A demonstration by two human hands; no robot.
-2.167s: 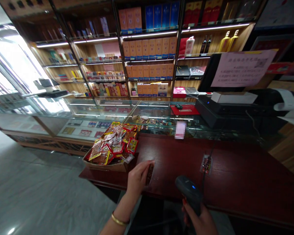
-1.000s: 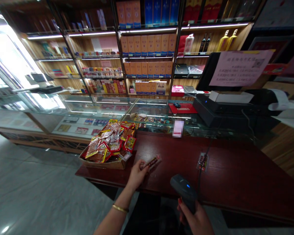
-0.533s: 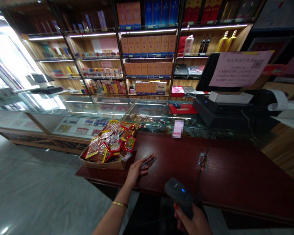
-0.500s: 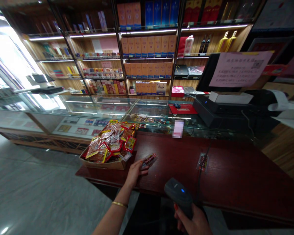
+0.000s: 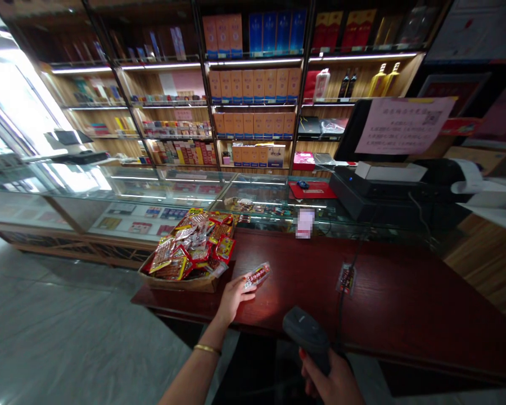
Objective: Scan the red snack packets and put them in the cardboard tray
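Observation:
Between the fingers of my left hand (image 5: 233, 299) is a small snack packet (image 5: 257, 275) in clear wrapping with a dark red label, held just above the dark red table (image 5: 295, 270). My right hand (image 5: 331, 377) grips a black barcode scanner (image 5: 307, 334) by its handle, its head tilted toward the packet. A patch of light falls on the packet and the tabletop beside it. Left of my left hand stands an open cardboard box (image 5: 179, 283) heaped with red and yellow snack packets (image 5: 198, 247). Another small packet (image 5: 346, 278) lies on the table at the right, under the scanner's cable.
Behind the table runs a glass display counter (image 5: 168, 185). On it are a red mat (image 5: 314, 191) with a mouse, and a monitor (image 5: 349, 135) with a paper sign. A pixelated card (image 5: 305, 223) stands at the table's back edge. Shelves of boxes and bottles line the wall.
Light now shines on the packet in my left hand, and the scanner's blue light no longer shows. Both hands keep their grip and have hardly moved.

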